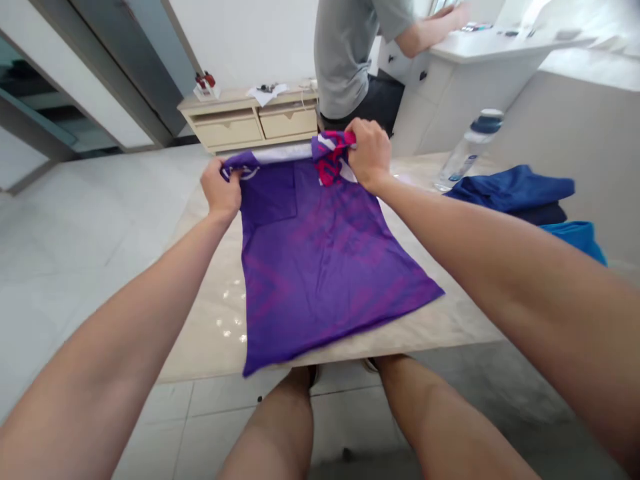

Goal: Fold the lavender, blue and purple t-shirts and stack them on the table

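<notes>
A purple shirt [320, 267] with a pink pattern and white trim lies spread on a beige table [210, 327], its hem hanging slightly over the near edge. My left hand [221, 190] grips the shirt's far left corner at the white trim. My right hand [369, 152] pinches the far right part, where the fabric is bunched and shows red and white. Both arms are stretched out over the table.
Folded blue garments [515, 190] and a turquoise one [575, 237] lie on the table's right side, beside a clear water bottle [467, 152]. Another person in a grey shirt [350, 53] stands beyond the table at a white counter. A low drawer cabinet [250, 117] stands by the wall.
</notes>
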The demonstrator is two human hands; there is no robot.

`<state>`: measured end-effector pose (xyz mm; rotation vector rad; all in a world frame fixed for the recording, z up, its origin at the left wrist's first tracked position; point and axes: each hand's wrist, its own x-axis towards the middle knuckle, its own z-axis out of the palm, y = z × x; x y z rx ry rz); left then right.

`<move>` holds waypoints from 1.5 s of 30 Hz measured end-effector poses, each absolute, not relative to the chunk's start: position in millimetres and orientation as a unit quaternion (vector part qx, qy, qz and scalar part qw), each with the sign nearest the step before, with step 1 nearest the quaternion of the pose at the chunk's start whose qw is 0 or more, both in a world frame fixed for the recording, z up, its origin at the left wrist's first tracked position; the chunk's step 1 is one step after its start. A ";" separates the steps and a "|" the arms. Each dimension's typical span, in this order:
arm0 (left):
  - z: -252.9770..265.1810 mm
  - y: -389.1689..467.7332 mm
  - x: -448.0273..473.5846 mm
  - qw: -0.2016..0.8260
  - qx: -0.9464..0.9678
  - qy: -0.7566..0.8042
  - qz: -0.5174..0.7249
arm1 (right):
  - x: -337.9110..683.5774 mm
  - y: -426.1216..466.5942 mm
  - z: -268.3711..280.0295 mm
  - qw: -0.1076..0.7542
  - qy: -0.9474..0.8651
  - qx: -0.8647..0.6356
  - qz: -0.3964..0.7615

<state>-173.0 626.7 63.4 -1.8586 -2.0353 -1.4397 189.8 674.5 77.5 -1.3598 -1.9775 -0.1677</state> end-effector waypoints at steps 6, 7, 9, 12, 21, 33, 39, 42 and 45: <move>38.7 576.8 -169.3 -0.030 -0.646 -0.597 -0.475 | 221.8 648.5 53.8 0.296 -0.846 -0.440 -0.052; 29.2 560.5 -166.8 -0.055 -0.658 -0.597 -0.455 | 230.1 637.5 46.9 0.274 -0.858 -0.432 -0.049; 9.6 528.6 -161.5 -0.111 -0.684 -0.602 -0.397 | 247.0 616.5 34.3 0.226 -0.878 -0.419 -0.042; -12.3 490.9 -151.6 -0.172 -0.708 -0.618 -0.294 | 267.5 589.8 23.5 0.124 -0.906 -0.405 -0.024; -1.6 448.1 -114.2 -0.189 -0.774 -0.595 -0.107 | 272.5 530.4 20.8 -0.105 -0.947 -0.302 -0.020; -17.2 385.8 -128.8 -0.198 -0.817 -0.538 -0.057 | 317.0 483.1 -9.8 -0.100 -0.896 -0.433 -0.022; -25.5 369.1 -129.3 -0.165 -0.803 -0.571 -0.045 | 312.0 462.2 -0.4 -0.098 -0.866 -0.489 -0.013; -22.3 370.6 -119.7 -0.132 -0.792 -0.596 -0.018 | 296.0 461.6 13.9 -0.101 -0.846 -0.523 0.022; -20.1 374.6 -115.9 -0.088 -0.784 -0.614 0.000 | 273.1 460.7 19.3 -0.119 -0.850 -0.513 0.029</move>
